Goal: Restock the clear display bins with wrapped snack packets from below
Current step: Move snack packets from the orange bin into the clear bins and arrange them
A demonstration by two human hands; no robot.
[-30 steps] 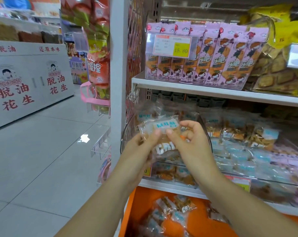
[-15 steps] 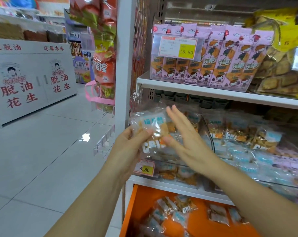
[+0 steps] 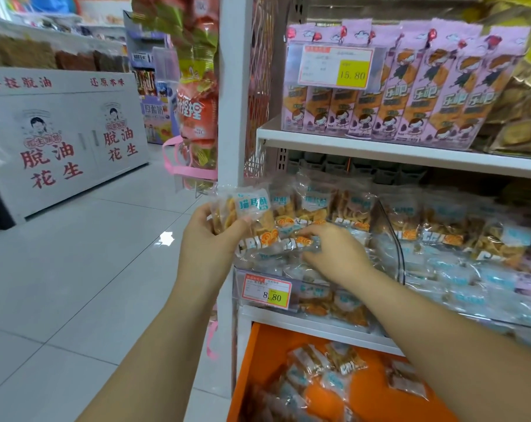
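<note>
My left hand point(image 3: 207, 242) grips a small stack of clear wrapped snack packets point(image 3: 246, 211) with blue labels, held upright just left of the clear display bin point(image 3: 392, 236). My right hand point(image 3: 334, 254) reaches into the bin's front and pinches one packet point(image 3: 291, 243) lying flat on the pile. The bin is heaped with the same packets. Below the shelf, an orange drawer point(image 3: 376, 394) holds several loose packets point(image 3: 328, 370).
A yellow price tag reading 8.80 point(image 3: 267, 290) sticks to the bin front. Pink snack bags point(image 3: 410, 95) line the shelf above. A white shelf post point(image 3: 232, 95) stands left of the bin, with hanging snack bags point(image 3: 194, 111) and open tiled aisle floor point(image 3: 75, 269) beyond.
My right hand has dropped from flat against the held packets to the bin's pile, now pinching one packet. My left hand stays up with the stack.
</note>
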